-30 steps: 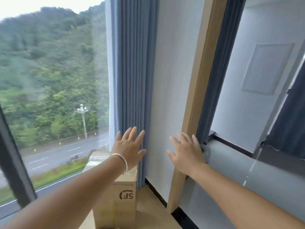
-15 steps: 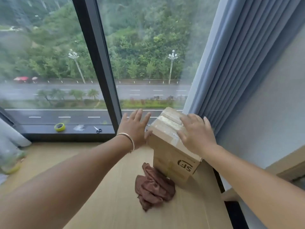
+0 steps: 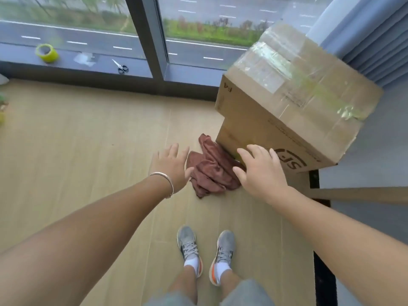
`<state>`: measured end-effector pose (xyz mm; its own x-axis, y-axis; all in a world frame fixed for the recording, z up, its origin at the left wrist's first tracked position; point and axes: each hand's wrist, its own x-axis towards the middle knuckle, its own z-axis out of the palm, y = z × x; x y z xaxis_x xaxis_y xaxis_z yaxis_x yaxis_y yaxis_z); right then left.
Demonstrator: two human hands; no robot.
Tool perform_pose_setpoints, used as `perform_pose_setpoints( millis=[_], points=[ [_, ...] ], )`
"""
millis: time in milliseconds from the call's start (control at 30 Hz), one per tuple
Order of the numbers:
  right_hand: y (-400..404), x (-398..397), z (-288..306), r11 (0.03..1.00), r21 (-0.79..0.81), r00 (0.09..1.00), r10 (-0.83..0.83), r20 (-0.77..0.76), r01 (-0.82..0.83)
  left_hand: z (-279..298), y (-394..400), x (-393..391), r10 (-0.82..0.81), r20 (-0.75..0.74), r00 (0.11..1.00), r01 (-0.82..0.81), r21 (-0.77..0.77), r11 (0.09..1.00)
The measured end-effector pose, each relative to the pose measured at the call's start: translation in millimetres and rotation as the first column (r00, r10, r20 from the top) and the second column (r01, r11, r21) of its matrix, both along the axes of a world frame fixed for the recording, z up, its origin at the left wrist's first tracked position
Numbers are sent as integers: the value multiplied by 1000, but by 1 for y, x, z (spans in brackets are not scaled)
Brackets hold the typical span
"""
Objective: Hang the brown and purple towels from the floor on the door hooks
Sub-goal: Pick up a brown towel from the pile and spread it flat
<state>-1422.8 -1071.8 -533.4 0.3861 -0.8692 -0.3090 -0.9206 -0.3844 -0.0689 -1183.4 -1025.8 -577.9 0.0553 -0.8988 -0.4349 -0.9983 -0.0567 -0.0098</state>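
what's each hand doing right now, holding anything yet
Left hand: open, holding nothing, beside the brown towel.
Right hand: open, holding nothing, over the towel's edge.

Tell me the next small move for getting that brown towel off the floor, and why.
Probably lower the left hand onto the brown towel and pinch it. Both hands are open and hold nothing, the towel lies crumpled on the floor against the cardboard box, and the left fingers are nearest it.

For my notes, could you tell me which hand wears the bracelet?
The left hand: a thin bracelet circles its wrist, while the right hand has none.
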Motion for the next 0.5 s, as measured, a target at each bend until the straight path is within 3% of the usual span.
perform_pose_setpoints(
  millis=[267, 500],
  points=[
    [-16, 11, -251, 977, 186, 993, 112, -22, -106, -248, 14, 7, 232, -54, 971, -218, 194, 956],
    [-53, 8, -462, 967, 215, 987, 152, -46, -139, -445, -22, -17, 328, -160, 931, -292, 212, 933]
  ],
)
